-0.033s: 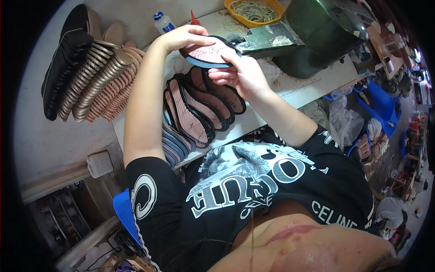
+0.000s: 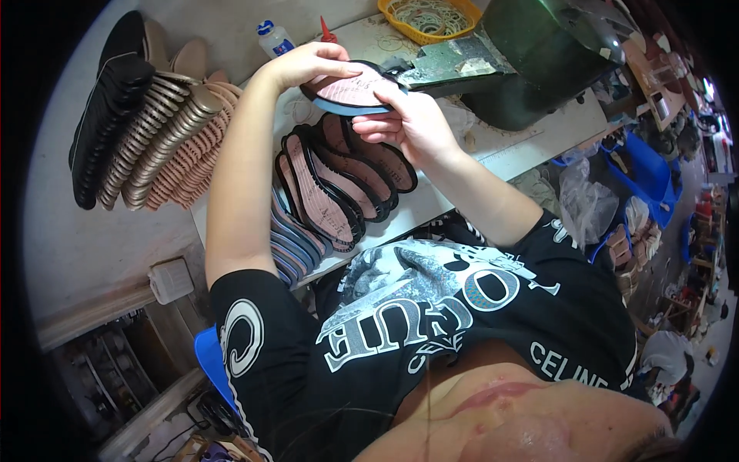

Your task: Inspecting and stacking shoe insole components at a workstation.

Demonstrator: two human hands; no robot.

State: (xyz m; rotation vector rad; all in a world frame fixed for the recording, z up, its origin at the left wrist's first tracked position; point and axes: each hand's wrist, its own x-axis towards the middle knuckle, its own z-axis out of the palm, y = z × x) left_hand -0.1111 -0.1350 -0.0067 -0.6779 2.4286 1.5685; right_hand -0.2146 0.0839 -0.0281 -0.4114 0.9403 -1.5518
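Your left hand [image 2: 315, 63], right hand [image 2: 420, 127]: fingers gripping one pink insole [image 2: 350, 86], machine [image 2: 527, 73] at its three o'clock. Blue edge suggests unfinished. Black-edged insoles [image 2: 322, 199], six o'clock, look done; blue-grey stack [image 2: 292, 250], seven, unclear.

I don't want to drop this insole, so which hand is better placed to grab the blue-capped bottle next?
Probably your left hand: it is nearer the bottle. Your right hand, farther off, has its thumb on the insole and could likely hold it alone.

Pink insole [image 2: 350, 89] partly finger-covered, yellow basket [image 2: 425, 38] cropped at top, far clutter [image 2: 697, 266] blurred
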